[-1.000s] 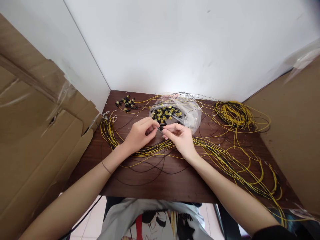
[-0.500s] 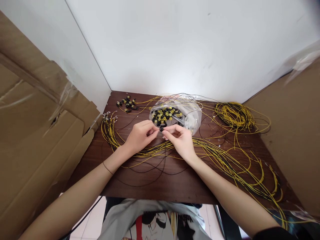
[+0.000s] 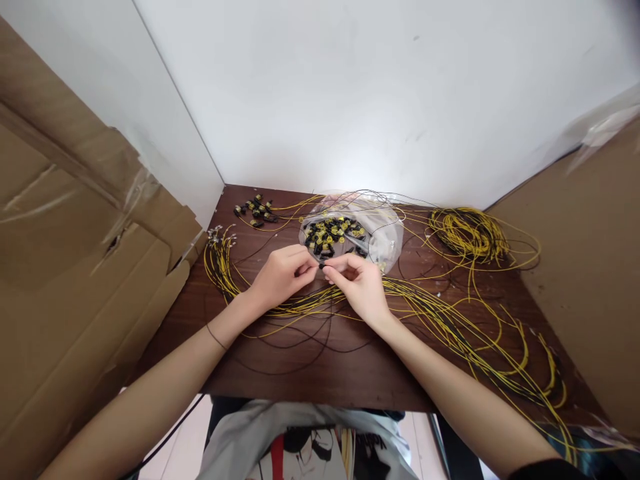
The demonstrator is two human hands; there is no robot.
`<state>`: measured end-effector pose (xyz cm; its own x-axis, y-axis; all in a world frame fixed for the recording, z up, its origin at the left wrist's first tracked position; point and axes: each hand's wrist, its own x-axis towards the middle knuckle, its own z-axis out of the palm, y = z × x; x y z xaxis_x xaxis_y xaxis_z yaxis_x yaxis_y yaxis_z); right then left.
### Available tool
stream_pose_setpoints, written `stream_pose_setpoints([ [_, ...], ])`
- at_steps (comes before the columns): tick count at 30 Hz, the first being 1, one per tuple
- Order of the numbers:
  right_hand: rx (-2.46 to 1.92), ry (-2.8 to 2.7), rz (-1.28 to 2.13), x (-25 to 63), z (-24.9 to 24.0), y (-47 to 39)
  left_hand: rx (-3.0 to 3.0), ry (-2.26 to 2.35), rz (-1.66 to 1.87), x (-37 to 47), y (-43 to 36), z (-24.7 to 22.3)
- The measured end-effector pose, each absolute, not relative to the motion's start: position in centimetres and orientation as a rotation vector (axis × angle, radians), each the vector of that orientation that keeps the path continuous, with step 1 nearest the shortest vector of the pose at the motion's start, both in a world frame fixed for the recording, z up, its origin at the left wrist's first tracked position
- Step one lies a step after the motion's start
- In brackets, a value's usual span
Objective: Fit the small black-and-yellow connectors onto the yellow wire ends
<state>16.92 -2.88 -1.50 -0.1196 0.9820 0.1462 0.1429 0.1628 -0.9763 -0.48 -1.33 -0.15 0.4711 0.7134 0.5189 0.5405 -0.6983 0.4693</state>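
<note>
Fingertips cover most of the small black piece [image 3: 321,266] held between the two hands, just in front of the bag, so its shape and any wire in it are hard to make out. The right hand [image 3: 361,283] pinches it between thumb and forefinger. The left hand [image 3: 286,272] has its grip pressed together at the other side; whether that pinches the piece or a wire, I cannot tell. Both forearms hide stretches of the wire bundle [image 3: 430,307].

Compared with half a second ago, the piece sits slightly nearer the person, and the dark parts at the bag's front edge show more clearly behind it.

The crumpled, see-through plastic bag [image 3: 387,230] holds glossy black and translucent yellow parts [image 3: 333,230]. Thin yellow and black strands form a loose coil [image 3: 467,233] on the wood-grained, dark brown counter [image 3: 280,383].
</note>
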Motion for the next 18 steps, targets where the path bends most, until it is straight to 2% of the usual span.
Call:
stream_pose_setpoints([
  [5,-1.156,-1.518,1.041,16.94,-1.54,-2.92,2.493,1.063,1.051,-0.43,-1.3,-0.27],
  [18,-1.114,-1.203,1.273,16.85,-0.65,-2.5,2.463,1.169,1.067,-0.5,-1.46,0.19],
])
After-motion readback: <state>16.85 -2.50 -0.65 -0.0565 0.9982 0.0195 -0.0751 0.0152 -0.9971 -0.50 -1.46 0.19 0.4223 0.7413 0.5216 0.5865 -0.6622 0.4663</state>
